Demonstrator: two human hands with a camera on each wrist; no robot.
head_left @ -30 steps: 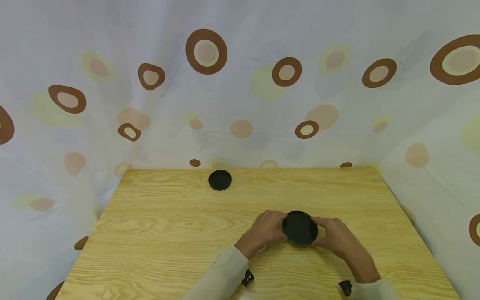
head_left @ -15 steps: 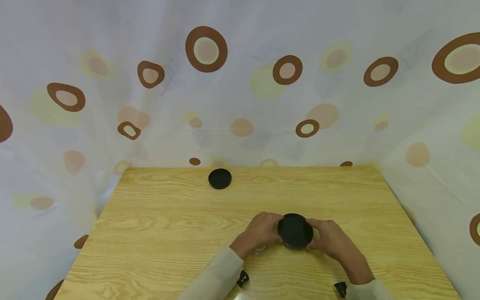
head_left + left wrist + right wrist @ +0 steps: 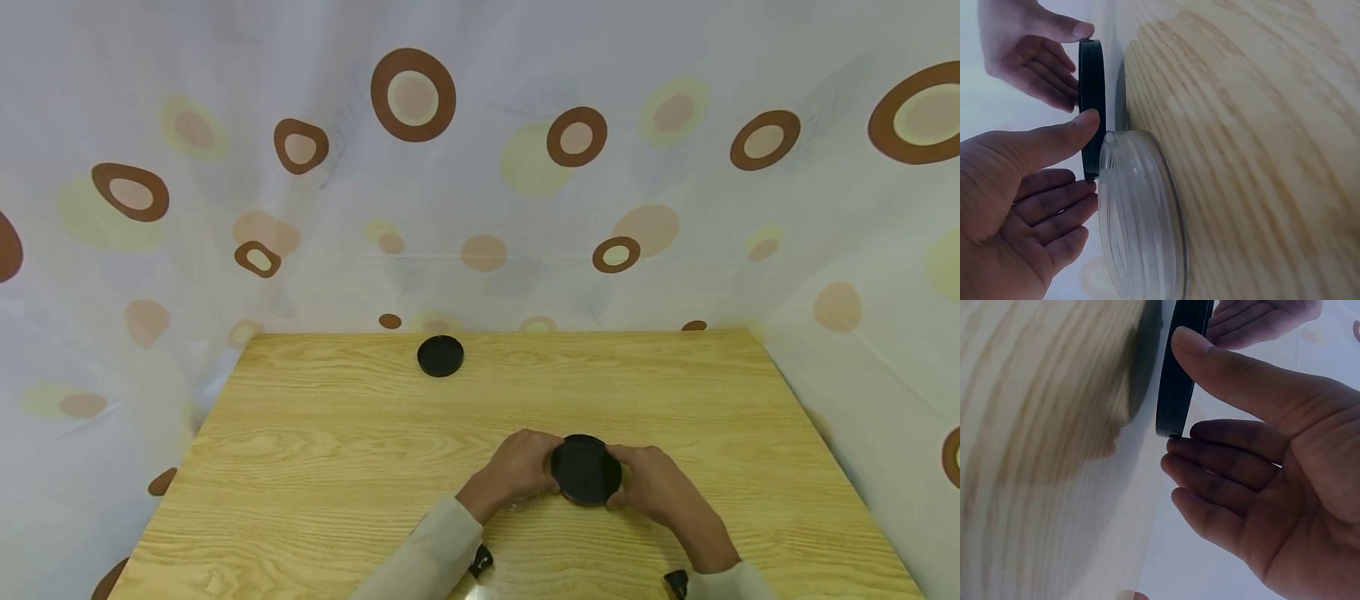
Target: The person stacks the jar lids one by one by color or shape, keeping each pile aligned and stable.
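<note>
In the head view the black lid point(image 3: 586, 469) and both hands hide the clear glass dish point(image 3: 1141, 219), which the left wrist view cuts off at its lower edge.

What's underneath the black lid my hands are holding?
Below the black lid, held by the left hand and right hand, a clear glass jar stands on the wooden table. Its contents cannot be seen.
</note>
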